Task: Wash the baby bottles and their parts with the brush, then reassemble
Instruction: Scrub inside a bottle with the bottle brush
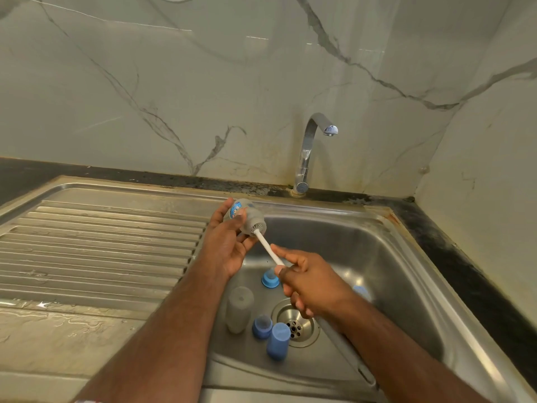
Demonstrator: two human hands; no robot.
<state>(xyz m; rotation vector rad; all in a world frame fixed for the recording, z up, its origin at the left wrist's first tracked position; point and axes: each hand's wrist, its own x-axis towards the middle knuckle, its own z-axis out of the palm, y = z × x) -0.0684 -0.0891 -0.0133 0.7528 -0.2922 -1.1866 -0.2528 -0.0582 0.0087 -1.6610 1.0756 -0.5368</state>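
A: Left hand grips the bottle over the sink rim, mouth toward 4 o'clock. Right hand pinches the brush handle, bristles inside.

B: Risk: wet bottle may twist loose and drop onto the blue caps near the drain. Tap is dry, so soap may stay.

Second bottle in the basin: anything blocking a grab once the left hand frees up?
Nothing visible. The second bottle stands upright at the basin's left wall, top exposed. The blue caps sit to its right, apart from it. The left hand is directly above.
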